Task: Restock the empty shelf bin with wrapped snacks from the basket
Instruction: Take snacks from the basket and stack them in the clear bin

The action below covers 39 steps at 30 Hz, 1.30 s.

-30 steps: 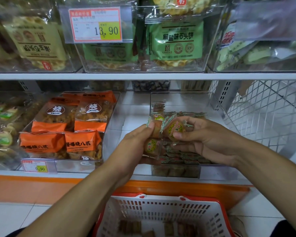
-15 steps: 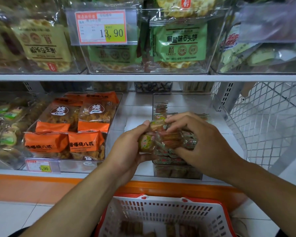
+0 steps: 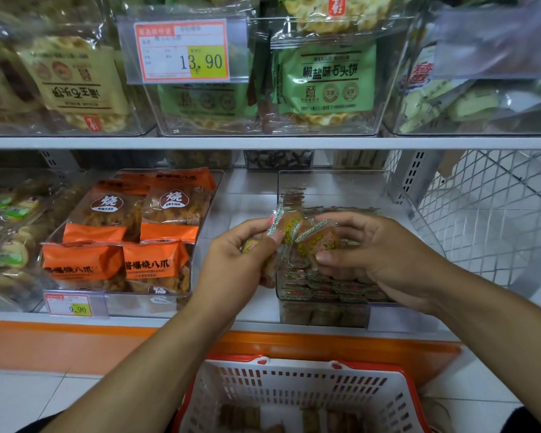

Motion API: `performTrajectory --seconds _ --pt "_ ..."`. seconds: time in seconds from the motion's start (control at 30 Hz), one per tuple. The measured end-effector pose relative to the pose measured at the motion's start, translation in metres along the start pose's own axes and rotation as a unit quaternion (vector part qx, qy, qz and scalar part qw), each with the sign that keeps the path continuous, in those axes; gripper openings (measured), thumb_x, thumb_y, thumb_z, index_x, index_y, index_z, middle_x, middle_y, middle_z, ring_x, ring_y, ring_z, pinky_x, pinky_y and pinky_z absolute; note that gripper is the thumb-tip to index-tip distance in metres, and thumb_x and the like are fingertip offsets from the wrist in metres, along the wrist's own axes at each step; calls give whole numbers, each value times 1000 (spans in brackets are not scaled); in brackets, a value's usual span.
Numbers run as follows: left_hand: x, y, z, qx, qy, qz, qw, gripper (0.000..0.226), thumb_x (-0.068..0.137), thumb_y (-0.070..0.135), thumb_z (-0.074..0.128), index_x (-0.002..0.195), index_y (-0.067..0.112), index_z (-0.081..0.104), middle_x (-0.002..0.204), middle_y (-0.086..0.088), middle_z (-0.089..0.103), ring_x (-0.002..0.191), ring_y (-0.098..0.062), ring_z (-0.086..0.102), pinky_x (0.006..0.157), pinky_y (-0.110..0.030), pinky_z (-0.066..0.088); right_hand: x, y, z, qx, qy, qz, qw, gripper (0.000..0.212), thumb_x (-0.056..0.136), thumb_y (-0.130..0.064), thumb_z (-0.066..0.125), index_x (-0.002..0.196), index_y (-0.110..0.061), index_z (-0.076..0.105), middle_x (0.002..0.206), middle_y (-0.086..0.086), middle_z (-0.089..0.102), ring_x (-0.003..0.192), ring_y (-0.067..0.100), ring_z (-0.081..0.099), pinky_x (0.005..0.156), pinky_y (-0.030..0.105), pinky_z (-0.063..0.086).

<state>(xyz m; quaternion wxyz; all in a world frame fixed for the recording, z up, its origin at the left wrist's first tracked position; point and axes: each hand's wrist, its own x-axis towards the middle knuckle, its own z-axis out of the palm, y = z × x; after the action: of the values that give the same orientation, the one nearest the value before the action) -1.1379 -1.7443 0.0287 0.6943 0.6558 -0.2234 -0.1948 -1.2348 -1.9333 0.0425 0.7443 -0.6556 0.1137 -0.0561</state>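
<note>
Two hands are over the clear bin (image 3: 341, 182) right now, and both are busy. The left hand (image 3: 231, 270) is curled round a small bunch of wrapped snacks (image 3: 289, 226), thumb and fingers pinching them just above the bin's left edge. The right hand (image 3: 384, 254) is pinching one snack (image 3: 320, 242) off that bunch, fingertips closed on its wrapper, and holding it right over the stack.

And look at that stack (image 3: 325, 285): neat rows of the same little packs fill the near part of the bin. The far part shows bare floor, though a short column stands at the far left corner. I'd call it roughly half done, judging by the room left at the back.

Down near us, the basket (image 3: 294, 379) sits just below the shelf edge, red rim, white mesh. A few brown packs lie on its floor, so there is more to carry up, though how many I cannot tell from here.

To the left, orange packs (image 3: 122, 232) fill the next bin, with a price tag (image 3: 72, 304) at its near edge. Green packs (image 3: 325, 79) sit on the shelf above.

What's left, I reckon: set down this handful piece by piece, then go back to the basket for the rest.
</note>
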Motion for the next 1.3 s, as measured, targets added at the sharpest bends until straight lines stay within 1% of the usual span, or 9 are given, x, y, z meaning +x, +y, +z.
performTrajectory --seconds 0.2,0.37,0.5,0.67,0.77,0.87,0.97,1.17,1.3 --pt "0 -1 1 -2 -35 -19 999 18 98 17 63 95 24 80 74 -3 74 59 -10 67 48 -22 51 -4 -3 2 39 -34 54 997 65 66 6 76 127 -16 66 116 10 73 101 30 73 78 34 62" --pt "0 0 5 -84 -22 -39 995 34 83 39 67 104 14 78 75 -1 72 57 -6 63 46 -19 47 -3 -4 7 168 -80 121 975 48 77 3 68 124 -4 64 118 21 71 103 29 73 77 28 61" --pt "0 0 7 -69 -23 -51 996 42 81 58 62 97 23 81 69 6 67 56 -4 53 46 -18 39 -2 2 11 250 -104 173 947 43 82 2 66 125 3 62 126 24 66 112 35 69 79 29 61" --pt "2 1 4 -48 -20 -82 995 43 87 62 60 97 27 82 73 8 67 57 -3 48 46 -15 35 0 1 9 186 -94 173 963 38 75 4 69 110 -10 76 116 20 71 98 26 73 81 31 61" --pt "2 1 0 -16 -13 -86 996 43 87 60 62 95 23 83 72 -2 62 55 -8 44 45 -18 32 1 -3 5 99 -71 135 983 54 67 6 73 118 -11 73 121 21 69 102 25 70 89 31 53" --pt "1 0 -3 20 -37 -113 993 52 83 62 64 92 14 81 74 -10 58 57 -11 45 45 -20 34 -1 -6 5 22 -50 88 995 65 59 8 78 121 -12 69 123 18 69 109 28 70 92 33 58" --pt "0 -2 -3 27 -74 -132 988 56 81 65 63 91 12 80 71 -5 64 58 -10 54 45 -19 40 -3 -6 6 -6 -24 43 999 56 52 6 82 104 -14 75 115 15 72 102 25 71 82 30 60" --pt "-1 -2 -1 -34 -106 -137 984 41 70 59 76 82 20 79 73 1 68 57 -7 58 41 -18 40 -2 -6 4 -8 26 -2 1000 55 48 -7 87 101 -14 75 107 13 75 101 27 71 90 37 57" --pt "0 -4 0 -74 -92 -146 982 34 74 54 76 86 22 80 74 4 68 55 -5 58 40 -15 37 -1 -6 5 24 43 -6 999 64 46 -16 89 106 -10 69 100 11 76 87 24 72 70 32 60"
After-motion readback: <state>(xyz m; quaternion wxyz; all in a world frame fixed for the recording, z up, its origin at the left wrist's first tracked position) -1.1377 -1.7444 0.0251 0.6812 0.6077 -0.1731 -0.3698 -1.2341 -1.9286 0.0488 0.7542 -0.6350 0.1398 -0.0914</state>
